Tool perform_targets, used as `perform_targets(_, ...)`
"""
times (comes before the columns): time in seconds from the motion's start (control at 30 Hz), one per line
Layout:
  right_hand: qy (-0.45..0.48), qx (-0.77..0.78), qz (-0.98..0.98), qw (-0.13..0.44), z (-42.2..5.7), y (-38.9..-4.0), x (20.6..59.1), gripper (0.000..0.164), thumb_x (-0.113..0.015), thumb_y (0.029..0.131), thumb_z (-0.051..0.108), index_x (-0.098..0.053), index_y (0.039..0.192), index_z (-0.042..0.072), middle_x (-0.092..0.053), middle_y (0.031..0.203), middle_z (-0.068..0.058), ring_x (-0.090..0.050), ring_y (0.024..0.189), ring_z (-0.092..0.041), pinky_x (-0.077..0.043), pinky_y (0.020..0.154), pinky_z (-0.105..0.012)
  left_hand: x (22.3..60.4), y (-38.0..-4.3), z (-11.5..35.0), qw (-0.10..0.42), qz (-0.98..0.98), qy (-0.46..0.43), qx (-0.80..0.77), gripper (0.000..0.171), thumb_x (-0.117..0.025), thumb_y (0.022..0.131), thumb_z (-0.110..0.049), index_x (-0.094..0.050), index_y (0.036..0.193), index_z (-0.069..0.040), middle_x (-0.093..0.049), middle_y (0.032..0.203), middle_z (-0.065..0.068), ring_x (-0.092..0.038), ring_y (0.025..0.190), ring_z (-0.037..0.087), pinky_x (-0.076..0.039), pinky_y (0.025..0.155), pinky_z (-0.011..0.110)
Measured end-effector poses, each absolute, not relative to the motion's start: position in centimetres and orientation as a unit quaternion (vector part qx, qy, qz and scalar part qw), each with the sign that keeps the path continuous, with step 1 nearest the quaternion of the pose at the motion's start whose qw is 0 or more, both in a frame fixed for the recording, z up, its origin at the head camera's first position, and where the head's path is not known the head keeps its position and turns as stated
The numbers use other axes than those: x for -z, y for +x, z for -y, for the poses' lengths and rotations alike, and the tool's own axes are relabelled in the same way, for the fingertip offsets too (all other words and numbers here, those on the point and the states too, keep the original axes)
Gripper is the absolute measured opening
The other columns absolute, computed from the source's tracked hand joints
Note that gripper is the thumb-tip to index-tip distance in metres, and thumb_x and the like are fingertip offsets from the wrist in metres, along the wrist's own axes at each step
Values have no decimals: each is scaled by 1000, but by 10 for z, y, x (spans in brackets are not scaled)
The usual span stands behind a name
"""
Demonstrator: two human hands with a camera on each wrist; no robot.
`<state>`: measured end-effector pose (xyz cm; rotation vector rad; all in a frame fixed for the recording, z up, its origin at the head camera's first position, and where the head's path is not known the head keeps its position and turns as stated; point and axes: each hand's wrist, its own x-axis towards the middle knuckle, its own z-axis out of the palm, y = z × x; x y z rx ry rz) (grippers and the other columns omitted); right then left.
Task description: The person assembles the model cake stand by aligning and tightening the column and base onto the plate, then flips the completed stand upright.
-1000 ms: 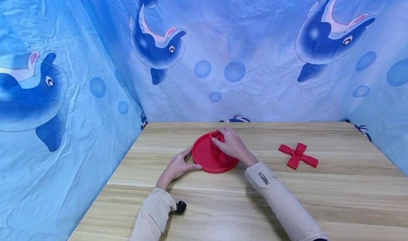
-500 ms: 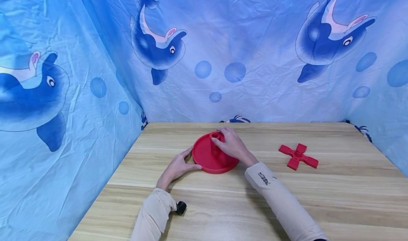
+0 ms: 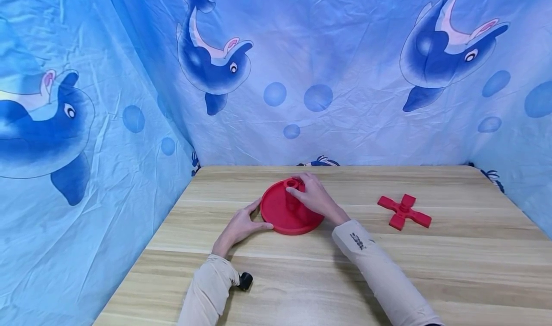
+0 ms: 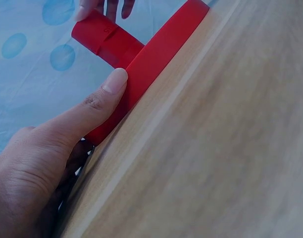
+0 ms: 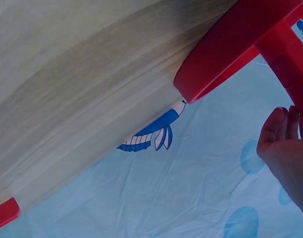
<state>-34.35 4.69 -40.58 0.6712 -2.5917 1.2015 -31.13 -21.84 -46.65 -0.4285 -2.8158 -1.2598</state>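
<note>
A round red tray (image 3: 273,211) with a raised rim lies flat on the table, and a hollow red post (image 3: 291,199) stands upright near its middle. My left hand (image 3: 238,227) holds the tray's near-left rim between thumb and fingers; the left wrist view shows the thumb (image 4: 114,84) against the rim's side. Up at the post's top, my right hand (image 3: 316,196) grips it, thumb in front and fingers behind. In the right wrist view the right hand (image 5: 287,148) is at the post's end, partly cut off by the frame edge.
A red cross-shaped piece (image 3: 404,212) with a raised centre lies on the wooden table (image 3: 293,283), right of the tray. A blue dolphin-print cloth (image 3: 362,124) hangs behind and at the sides. A black cylinder (image 3: 245,281) sits at the left sleeve.
Both hands keep their places on the tray and the post. Only the right hand's fingers shift very slightly around the post's top.
</note>
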Motion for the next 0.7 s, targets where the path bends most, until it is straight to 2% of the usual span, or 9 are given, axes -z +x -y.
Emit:
perform_targets(0.3,245,-404,875,105,-49,-344,407,52,-72,99,18,-57,147,4,-57,140,-15,-50,131,-33,-56,96,-50,467,-311,218,14,902,-138,408,98,-89,80,-49,-42,160,-18,-48,157,12,-40,146,34,-37,115,56)
perform_targets(0.6,220,-414,878,99,-46,-345,406,56,-75,97,28,-58,145,5,-55,139,-16,-48,131,-34,-58,93,-51,467,-312,219,15,903,-140,405,98,-88,80,-50,-42,160,-19,-48,156,13,-42,144,35,-39,113,58)
perform_targets(0.7,222,-410,879,100,-46,-344,405,55,-74,98,27,-57,146,4,-55,141,-16,-47,132,-35,-56,95,-52,467,-312,219,16,904,-140,405,97,-88,80,-50,-42,160,-18,-48,156,13,-41,144,35,-39,114,57)
